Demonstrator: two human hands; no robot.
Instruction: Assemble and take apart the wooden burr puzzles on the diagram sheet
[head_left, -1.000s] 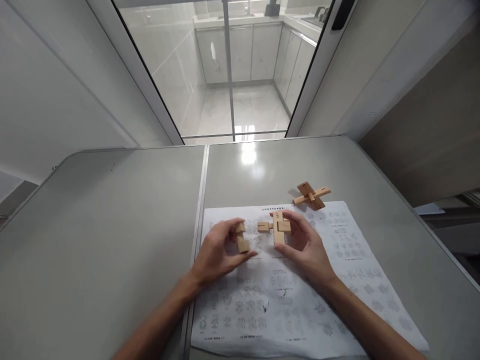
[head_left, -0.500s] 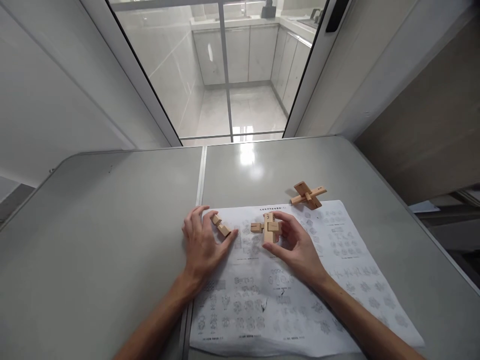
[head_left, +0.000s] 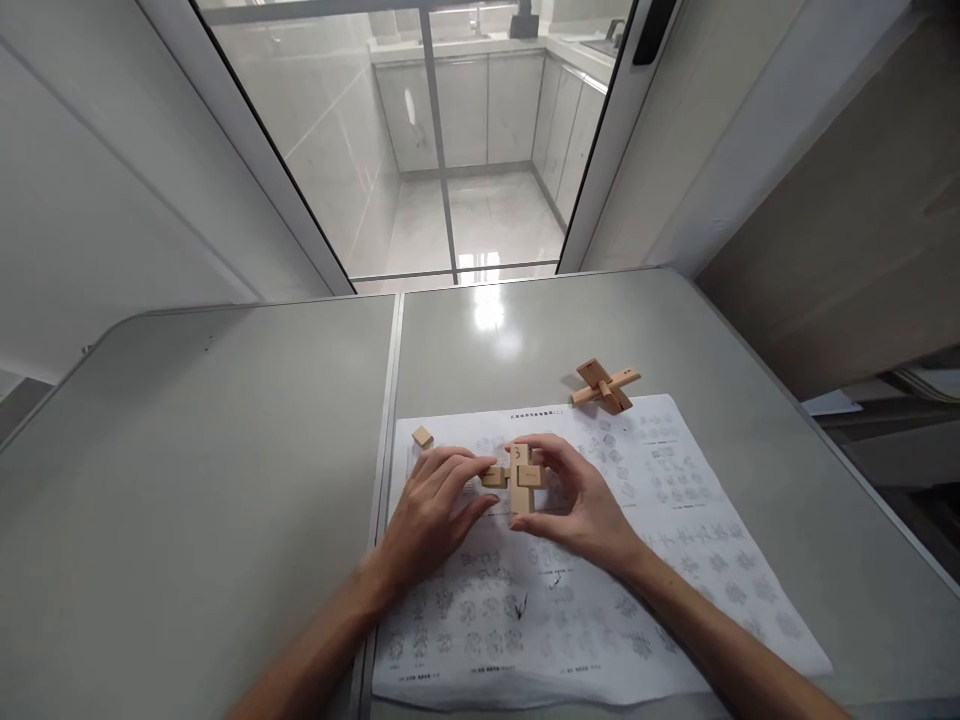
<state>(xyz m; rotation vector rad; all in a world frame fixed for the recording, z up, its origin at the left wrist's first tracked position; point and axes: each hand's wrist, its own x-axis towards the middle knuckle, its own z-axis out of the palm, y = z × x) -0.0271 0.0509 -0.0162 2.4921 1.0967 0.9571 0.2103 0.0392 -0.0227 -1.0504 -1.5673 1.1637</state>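
Between the thumb and fingers of my right hand (head_left: 581, 495) is a cross of joined notched wooden puzzle pieces (head_left: 520, 490), with a dark numeral on its upright bar. My left hand (head_left: 435, 505) has its index finger and thumb around the left end of the crosspiece. Its other fingers are bent beneath and partly hidden. Just beyond the left hand, a loose wooden puzzle piece (head_left: 423, 437) lies on the printed sheet, mostly covered by the fingers.
A printed sheet (head_left: 585, 640) with rows of small diagrams lies under both hands. At its far edge sits another crossed wooden puzzle assembly (head_left: 604, 386). The grey table (head_left: 225, 480) has a metal seam, and a glass door (head_left: 442, 140) stands behind it.
My left hand has let go of the loose notched piece and moved right to the left end of the cross. My right hand still holds the cross. The view has shifted slightly.
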